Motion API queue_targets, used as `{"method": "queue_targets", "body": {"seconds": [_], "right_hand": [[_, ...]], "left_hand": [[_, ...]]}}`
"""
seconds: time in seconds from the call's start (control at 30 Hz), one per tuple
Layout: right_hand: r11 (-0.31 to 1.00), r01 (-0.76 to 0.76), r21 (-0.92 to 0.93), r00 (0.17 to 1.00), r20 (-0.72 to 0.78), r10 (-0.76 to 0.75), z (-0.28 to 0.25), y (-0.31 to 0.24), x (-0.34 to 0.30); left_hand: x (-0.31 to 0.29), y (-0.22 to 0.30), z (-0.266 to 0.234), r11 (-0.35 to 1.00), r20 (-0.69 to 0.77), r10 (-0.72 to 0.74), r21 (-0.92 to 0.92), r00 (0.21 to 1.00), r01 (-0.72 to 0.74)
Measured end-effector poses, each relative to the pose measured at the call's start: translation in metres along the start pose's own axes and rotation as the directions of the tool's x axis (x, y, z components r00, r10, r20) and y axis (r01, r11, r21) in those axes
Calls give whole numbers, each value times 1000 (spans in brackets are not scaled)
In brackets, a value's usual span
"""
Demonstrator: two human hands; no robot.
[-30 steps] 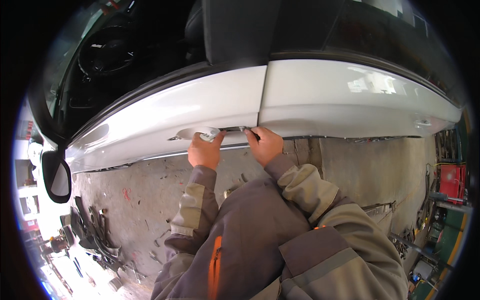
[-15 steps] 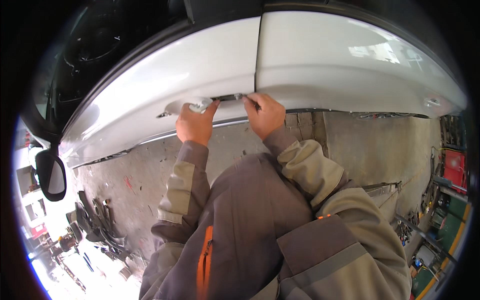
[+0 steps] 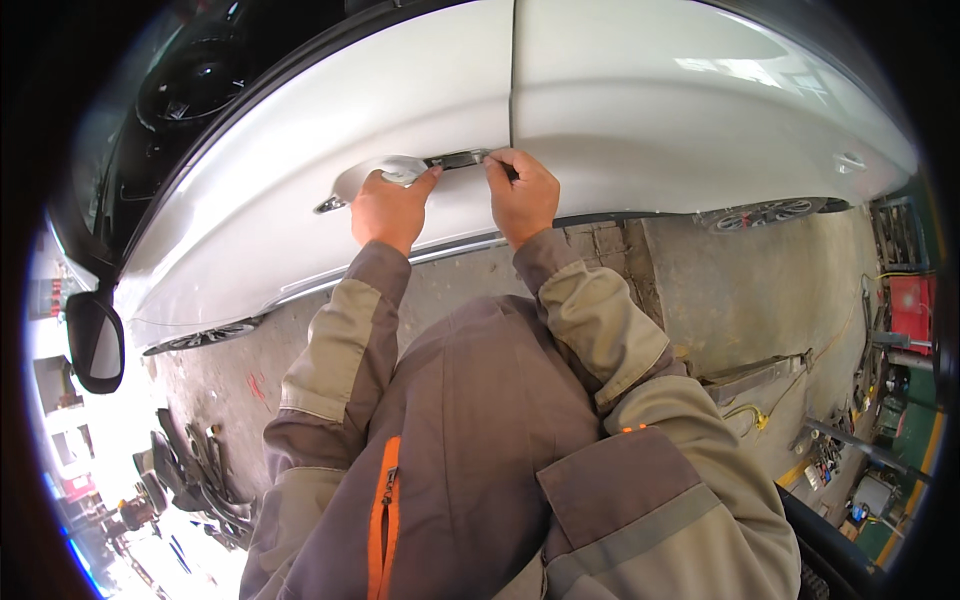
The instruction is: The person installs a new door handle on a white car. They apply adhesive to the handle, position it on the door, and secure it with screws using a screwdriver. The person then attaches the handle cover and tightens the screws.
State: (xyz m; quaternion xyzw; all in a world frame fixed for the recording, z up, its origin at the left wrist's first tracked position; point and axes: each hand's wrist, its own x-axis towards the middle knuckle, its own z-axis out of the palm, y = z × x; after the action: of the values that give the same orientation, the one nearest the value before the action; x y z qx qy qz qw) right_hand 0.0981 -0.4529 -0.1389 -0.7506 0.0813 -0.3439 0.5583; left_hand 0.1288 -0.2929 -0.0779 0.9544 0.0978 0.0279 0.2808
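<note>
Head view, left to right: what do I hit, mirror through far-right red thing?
Side mirror → front wheel → left hand → right hand → rear wheel → red object.

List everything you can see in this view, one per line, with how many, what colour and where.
Glossy car doors: two, white, across the upper middle
Rounded scooped recess: one, white, left door
Narrow slot: one, dark, between the hands
Oval side mirror: one, black-cased, left
Round steering wheel: one, dark, upper left
Round spoked wheels: two, dark, car's lower left and right
Heap of long curved parts: one, black, floor left
Boxy object: one, red, right edge
Long metal beam: one, grey, floor right
Concrete floor: one, grey, below the car
Work clothing: brown and tan, lower middle
Left hand: one, bare, at the recess
Right hand: one, bare, at the slot's right end
</note>
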Motion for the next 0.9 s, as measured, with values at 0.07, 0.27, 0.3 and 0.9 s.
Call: {"method": "queue_targets", "body": {"seconds": [0.07,0.27,0.3,0.9], "right_hand": [[999,36,-36,999,33,-35,-1,-1,1],[979,101,-179,989,126,-79,-8,-6,6],[973,113,-200,985,151,-83,-11,-6,8],[841,318,-438,927,328,-179,-20,-15,32]], "left_hand": [[0,-4,-2,1000,3,3,10,1000,-3],[0,-10,-8,999,-8,23,46,1000,-23],[-1,-9,-8,999,-7,19,45,1000,-19],[-5,1,-4,997,26,-62,-54,998,63]]}}
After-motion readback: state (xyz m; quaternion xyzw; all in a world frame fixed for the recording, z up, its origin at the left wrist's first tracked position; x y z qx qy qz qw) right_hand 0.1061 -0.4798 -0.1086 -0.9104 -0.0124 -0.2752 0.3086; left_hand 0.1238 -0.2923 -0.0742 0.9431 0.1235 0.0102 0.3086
